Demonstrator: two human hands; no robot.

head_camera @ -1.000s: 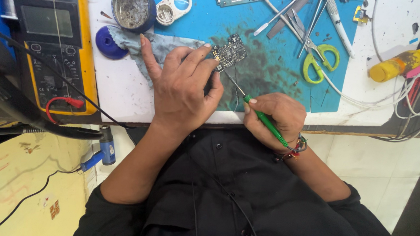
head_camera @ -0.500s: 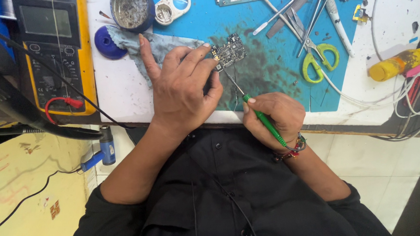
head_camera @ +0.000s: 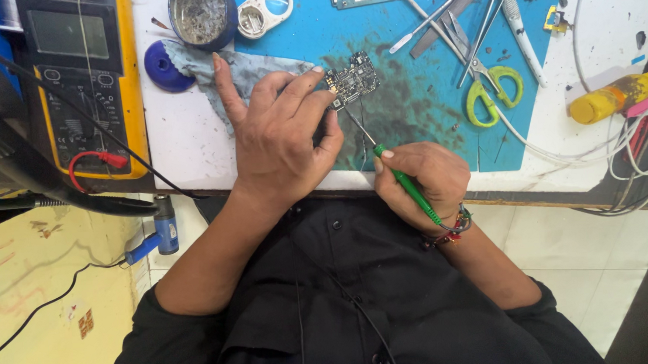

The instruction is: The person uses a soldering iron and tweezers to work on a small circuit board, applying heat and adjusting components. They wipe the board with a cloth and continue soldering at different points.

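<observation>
Holding still: left hand [head_camera: 281, 136]; circuit board [head_camera: 353, 79]

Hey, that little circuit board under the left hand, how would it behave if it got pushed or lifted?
The small circuit board looks thin and flat, so probably stiff and very light. It lies on the smooth blue mat, so a nudge would likely slide it; the left hand seems to steady it. Its tiny exposed components suggest it is fragile.

A small dark circuit board [head_camera: 353, 80] is lying flat on the stained blue mat, far centre. A green-handled probe [head_camera: 401, 179] is slanting from near right, its thin metal tip touching the board's near-left edge.
</observation>
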